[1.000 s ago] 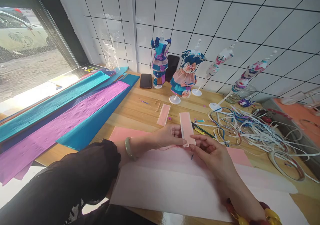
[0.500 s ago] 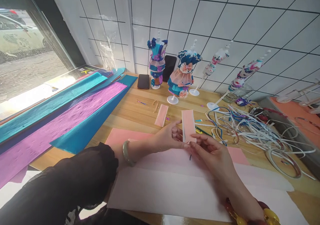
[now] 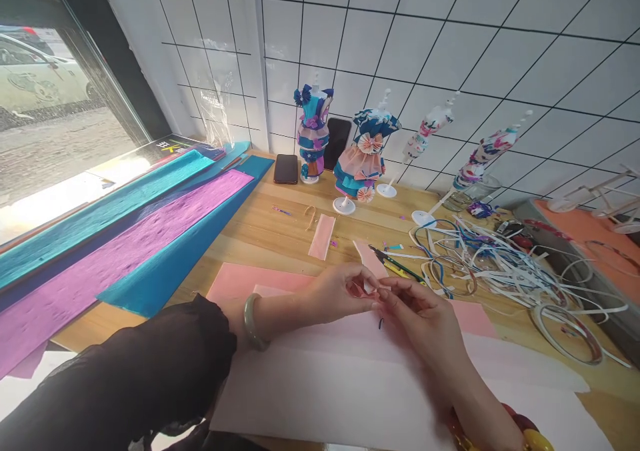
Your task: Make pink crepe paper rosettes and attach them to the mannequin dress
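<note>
A pale pink paper strip [image 3: 369,256] extends away from my fingertips, tilted low over the table. Its near end is pinched by my left hand [image 3: 345,289], thumb and fingers curled into a ring. Meeting it from the other side, my right hand [image 3: 417,307] presses its thumb and forefinger on the same end. The fingers partly hide that end. Below the hands lie large pale pink paper sheets [image 3: 310,377], with a small dark blue scrap [image 3: 381,323] on them. A second short pink strip [image 3: 323,236] rests flat on the wood beyond my left hand.
Scissors [image 3: 393,259] lie just past the right hand. A tangle of paper cords [image 3: 510,271] spreads to the right. Several small dressed mannequins [image 3: 367,164] stand along the tiled wall, near a black phone [image 3: 287,169]. Purple [image 3: 190,211] and teal paper [image 3: 170,271] cover the left.
The held strip has gone from standing up to tilting down and away, uncovering the scissors. Both hands have drawn together at its near end. The view has shifted slightly.
</note>
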Tool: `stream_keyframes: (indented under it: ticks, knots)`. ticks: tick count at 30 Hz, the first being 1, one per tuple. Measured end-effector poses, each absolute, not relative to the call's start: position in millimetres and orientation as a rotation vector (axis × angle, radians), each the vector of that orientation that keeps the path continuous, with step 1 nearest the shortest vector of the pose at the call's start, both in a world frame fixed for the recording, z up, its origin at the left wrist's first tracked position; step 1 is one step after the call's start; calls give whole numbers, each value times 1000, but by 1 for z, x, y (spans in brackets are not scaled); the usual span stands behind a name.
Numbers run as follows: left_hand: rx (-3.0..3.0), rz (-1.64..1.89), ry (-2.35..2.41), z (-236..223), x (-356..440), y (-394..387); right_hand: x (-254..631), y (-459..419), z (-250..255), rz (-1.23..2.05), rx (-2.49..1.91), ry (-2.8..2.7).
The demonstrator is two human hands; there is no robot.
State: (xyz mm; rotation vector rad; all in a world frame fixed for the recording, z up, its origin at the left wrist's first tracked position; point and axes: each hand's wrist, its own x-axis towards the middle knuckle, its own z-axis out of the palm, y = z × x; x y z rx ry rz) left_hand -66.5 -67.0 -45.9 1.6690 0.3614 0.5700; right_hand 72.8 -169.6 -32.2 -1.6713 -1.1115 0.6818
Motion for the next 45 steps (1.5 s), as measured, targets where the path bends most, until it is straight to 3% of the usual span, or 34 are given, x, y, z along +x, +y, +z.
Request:
stream_keyframes:
  ticks: [21, 45]
  knots:
    - [1642, 601, 459, -48, -65, -65, 71, -169, -31, 569, -1685, -1093]
    - [1516, 606, 457, -48, -63, -64, 72, -169, -31, 662, -1716, -1031]
